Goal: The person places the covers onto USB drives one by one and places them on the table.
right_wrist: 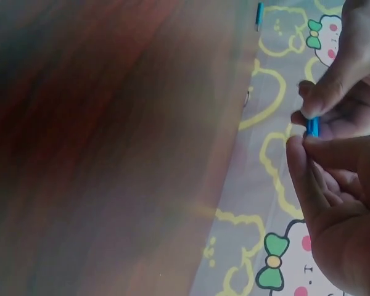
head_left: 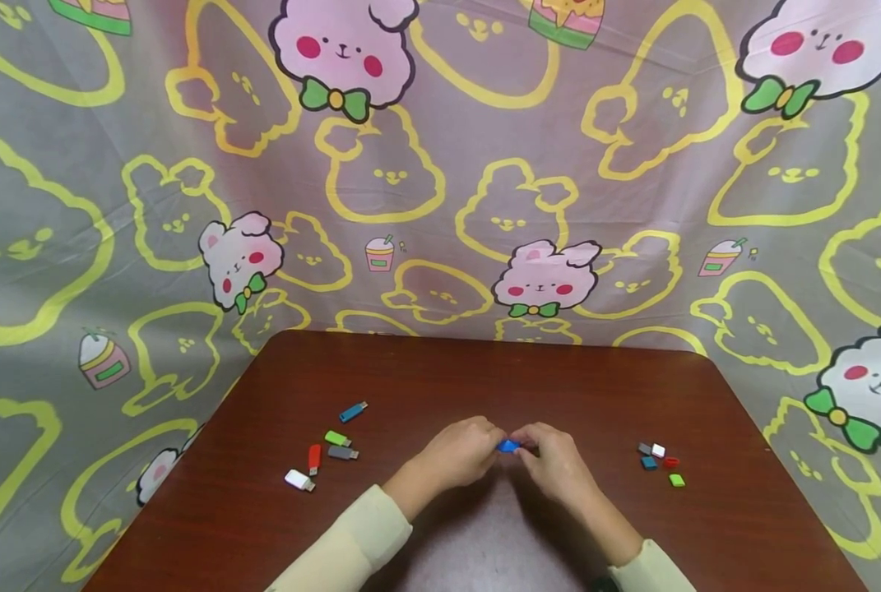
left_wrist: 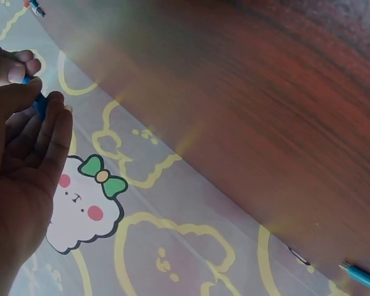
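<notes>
In the head view, both hands meet over the middle of the table around a small bright blue USB stick (head_left: pixel 509 446). My left hand (head_left: pixel 464 454) pinches one end of it between thumb and fingers. The other end is in the pinch of my right hand (head_left: pixel 558 467). Fingertips cover much of the stick, so a cap on it is hidden. Both wrist views show a short blue stretch of the stick (right_wrist: pixel 312 127) between the two sets of fingertips, which are close together.
Several USB sticks lie uncapped at the left: blue (head_left: pixel 352 413), green (head_left: pixel 337 439), grey (head_left: pixel 342 453), red (head_left: pixel 314 459) and white (head_left: pixel 299 479). At the right is a cluster of small caps, among them white (head_left: pixel 658 450), teal (head_left: pixel 649 464) and green (head_left: pixel 677 480). Patterned cloth (head_left: pixel 440 181) hangs behind the brown table (head_left: pixel 440 370).
</notes>
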A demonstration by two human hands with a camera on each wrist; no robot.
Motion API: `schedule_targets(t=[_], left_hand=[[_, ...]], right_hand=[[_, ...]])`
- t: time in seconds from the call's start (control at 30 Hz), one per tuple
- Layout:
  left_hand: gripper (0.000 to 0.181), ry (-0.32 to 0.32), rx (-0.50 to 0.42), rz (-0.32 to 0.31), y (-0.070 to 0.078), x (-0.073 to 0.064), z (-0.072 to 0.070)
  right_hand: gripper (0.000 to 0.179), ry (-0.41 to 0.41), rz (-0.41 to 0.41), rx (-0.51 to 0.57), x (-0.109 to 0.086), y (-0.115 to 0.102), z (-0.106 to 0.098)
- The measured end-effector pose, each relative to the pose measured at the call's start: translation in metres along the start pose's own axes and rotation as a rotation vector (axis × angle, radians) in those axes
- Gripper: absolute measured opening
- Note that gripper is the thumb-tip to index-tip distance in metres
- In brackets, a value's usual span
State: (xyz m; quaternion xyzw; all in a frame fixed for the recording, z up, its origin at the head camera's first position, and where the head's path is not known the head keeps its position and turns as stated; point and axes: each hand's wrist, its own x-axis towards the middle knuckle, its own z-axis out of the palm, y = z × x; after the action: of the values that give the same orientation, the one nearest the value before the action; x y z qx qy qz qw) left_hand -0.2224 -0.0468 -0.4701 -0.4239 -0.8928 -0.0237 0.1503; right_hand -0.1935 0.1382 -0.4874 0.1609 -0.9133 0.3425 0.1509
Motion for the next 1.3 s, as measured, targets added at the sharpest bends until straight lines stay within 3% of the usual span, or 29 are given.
schedule_targets(t=[0.23, 0.5, 0.8, 1.03, 1.3], left_hand=[[0.012, -0.010, -0.071, -0.062, 0.001, 0.001, 0.007], [0.015, -0.030, -0.099, -0.120, 0.000, 0.001, 0.008], [0.013, -0.051, -0.081, -0.146, -0.004, 0.000, 0.014], [0.014, -0.107, -0.056, -0.194, -0.007, -0.001, 0.021], [0.018, -0.164, -0.049, -0.205, -0.009, 0.001, 0.026]], right_hand=[[0.018, -0.070, -0.043, 0.001, 0.001, 0.008, -0.003], [0.018, -0.082, -0.068, -0.018, 0.001, 0.012, -0.002], [0.019, -0.086, -0.036, -0.038, -0.001, 0.018, -0.007], [0.017, -0.101, -0.026, -0.053, -0.003, 0.024, -0.018], [0.016, -0.118, 0.029, -0.075, -0.004, 0.033, -0.036]])
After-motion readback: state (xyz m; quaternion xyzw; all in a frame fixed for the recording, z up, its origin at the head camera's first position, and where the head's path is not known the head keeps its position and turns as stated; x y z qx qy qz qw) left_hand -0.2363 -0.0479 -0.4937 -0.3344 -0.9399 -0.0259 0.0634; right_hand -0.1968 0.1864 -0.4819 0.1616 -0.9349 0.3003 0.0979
